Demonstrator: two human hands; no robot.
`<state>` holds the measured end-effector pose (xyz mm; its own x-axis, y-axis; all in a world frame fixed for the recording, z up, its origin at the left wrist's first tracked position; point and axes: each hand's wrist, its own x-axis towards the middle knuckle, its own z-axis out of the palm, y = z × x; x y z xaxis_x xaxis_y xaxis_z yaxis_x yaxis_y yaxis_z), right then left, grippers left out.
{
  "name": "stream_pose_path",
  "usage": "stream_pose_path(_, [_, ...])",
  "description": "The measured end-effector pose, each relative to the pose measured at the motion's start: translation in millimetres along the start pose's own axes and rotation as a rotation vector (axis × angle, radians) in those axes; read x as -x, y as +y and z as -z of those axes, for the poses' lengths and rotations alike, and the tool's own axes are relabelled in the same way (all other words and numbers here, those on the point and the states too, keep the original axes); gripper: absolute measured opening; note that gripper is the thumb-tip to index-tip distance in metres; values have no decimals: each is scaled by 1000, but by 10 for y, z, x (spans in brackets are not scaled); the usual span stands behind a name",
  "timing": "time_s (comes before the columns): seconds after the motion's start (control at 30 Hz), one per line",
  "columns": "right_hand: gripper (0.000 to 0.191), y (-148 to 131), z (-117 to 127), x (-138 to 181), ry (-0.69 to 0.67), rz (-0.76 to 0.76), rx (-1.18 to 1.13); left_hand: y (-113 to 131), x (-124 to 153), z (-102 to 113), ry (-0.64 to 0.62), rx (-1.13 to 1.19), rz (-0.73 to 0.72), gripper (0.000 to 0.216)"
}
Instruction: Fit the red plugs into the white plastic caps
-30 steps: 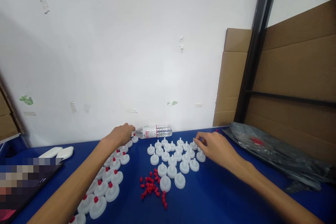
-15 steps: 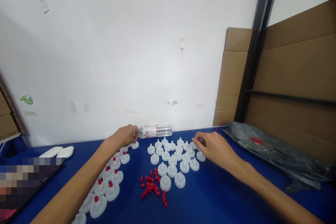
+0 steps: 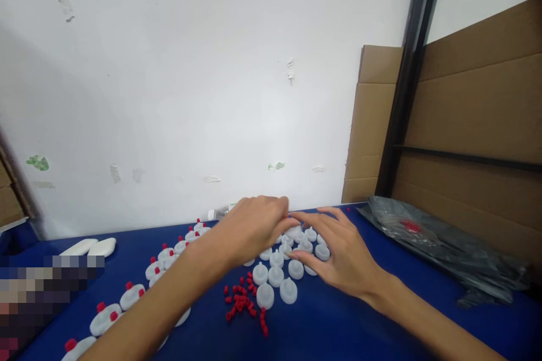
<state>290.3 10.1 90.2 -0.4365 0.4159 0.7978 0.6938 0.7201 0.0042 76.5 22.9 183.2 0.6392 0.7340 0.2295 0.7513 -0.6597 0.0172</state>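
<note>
My left hand (image 3: 260,228) reaches across to the middle, over the group of white plastic nozzle caps (image 3: 276,276). Its fingers are closed, and what they hold, if anything, is hidden. Facing it, my right hand (image 3: 336,245) has thumb and fingers apart. A blurred white cap (image 3: 293,231) shows between the two hands; I cannot tell whether either one grips it. Small red tips (image 3: 240,300) lie loose in front of the white caps. Along the left, white caps with red tips (image 3: 131,295) stand in rows, partly behind my left forearm.
A clear plastic bottle (image 3: 219,213) lies by the wall, mostly behind my left hand. Grey plastic bags (image 3: 440,248) are at the right, near cardboard (image 3: 470,107) and a dark metal post (image 3: 402,101). Two white oval objects (image 3: 103,247) lie at the left of the blue table (image 3: 330,327).
My left hand has moved right from the far end of the red-tipped rows to the middle. My right hand has opened its fingers and turned toward it. The view has shifted slightly.
</note>
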Motion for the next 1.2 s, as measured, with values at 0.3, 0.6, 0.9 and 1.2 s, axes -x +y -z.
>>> stream_pose_path(0.3, [24,56,-25,23,94,33,0,192,3,-122,33,-211,-147,27])
stream_pose_path(0.6, [23,34,2,-5,44,53,92,57,-66,-212,-1,159,-120,42])
stream_pose_path(0.9, [20,431,103,-34,25,-188,302,-253,-100,-180,-78,294,54,46])
stream_pose_path(1.2, [16,790,-40,51,-206,-439,287,-331,59,-120,-632,-13,425,33])
